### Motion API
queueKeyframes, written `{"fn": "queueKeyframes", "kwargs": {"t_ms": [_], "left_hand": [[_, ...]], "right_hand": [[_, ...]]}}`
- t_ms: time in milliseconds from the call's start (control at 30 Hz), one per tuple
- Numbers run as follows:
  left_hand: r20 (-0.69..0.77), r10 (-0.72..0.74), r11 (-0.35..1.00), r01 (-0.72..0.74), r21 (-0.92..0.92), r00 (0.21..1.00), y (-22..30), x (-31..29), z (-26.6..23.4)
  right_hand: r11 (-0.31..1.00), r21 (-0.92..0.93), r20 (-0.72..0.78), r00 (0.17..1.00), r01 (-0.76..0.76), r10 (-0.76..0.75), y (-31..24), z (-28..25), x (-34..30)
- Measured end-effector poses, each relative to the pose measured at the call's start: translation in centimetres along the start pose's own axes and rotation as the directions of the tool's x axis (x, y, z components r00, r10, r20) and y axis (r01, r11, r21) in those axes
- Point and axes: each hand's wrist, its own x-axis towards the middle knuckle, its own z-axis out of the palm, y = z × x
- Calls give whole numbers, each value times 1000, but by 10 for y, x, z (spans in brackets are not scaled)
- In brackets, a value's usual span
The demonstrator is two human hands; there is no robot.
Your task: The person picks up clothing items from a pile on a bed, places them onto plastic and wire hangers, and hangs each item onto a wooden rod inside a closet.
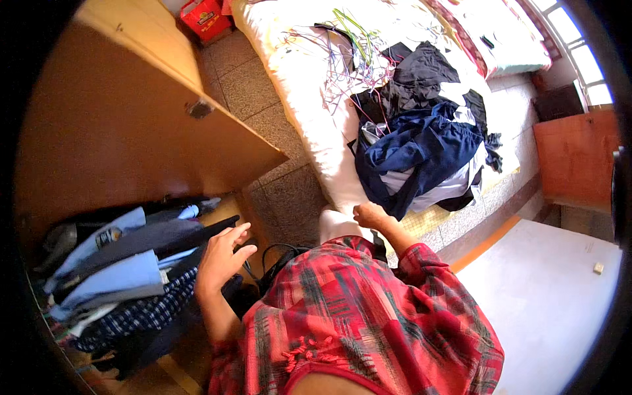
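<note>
My left hand (225, 257) is raised with its fingers apart, holding nothing. It is beside a row of hanging clothes (131, 247), among them light blue, dark and checked garments. My right hand (372, 216) has its fingers curled closed in front of my body, near the bed's corner. Whatever it may hold is hidden. Just beyond it, a heap of clothes lies on the white-sheeted bed (313, 128), with dark blue trousers (421, 145) on top and a black garment (424, 72) behind. Farther back is a tangle of thin coloured wire hangers (355, 59).
An open brown wooden door (145, 125) with a metal plate reaches out at the left, above the hanging clothes. Speckled floor tiles (253, 89) run between it and the bed. A red bag (205, 20) stands at the back. A white panel (540, 296) occupies the right side.
</note>
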Motion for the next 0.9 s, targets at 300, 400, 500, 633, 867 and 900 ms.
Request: {"fn": "queueKeyframes", "kwargs": {"t_ms": [300, 400, 500, 633, 867, 900], "left_hand": [[145, 50, 989, -69, 131, 988, 58, 97, -8], [176, 63, 975, -98, 201, 982, 57, 116, 2], [232, 37, 974, -87, 210, 972, 62, 133, 15], [268, 11, 979, -65, 193, 963, 62, 152, 19], [290, -50, 983, -4, 183, 956, 61, 168, 20], [275, -36, 984, -13, 175, 961, 58, 169, 20]], "right_hand": [[943, 332, -319, 943, 15, 97, 69, -44, 50], [802, 582, -470, 860, 131, 200, 93, -66, 73], [670, 740, -423, 816, 60, 393, 118, -106, 108], [507, 856, -434, 671, 101, 601, 118, -151, 116], [642, 746, -666, -212, -174, 716, 218, -125, 58], [507, 815, -573, -251, -283, 781, 227, -124, 52]]}}
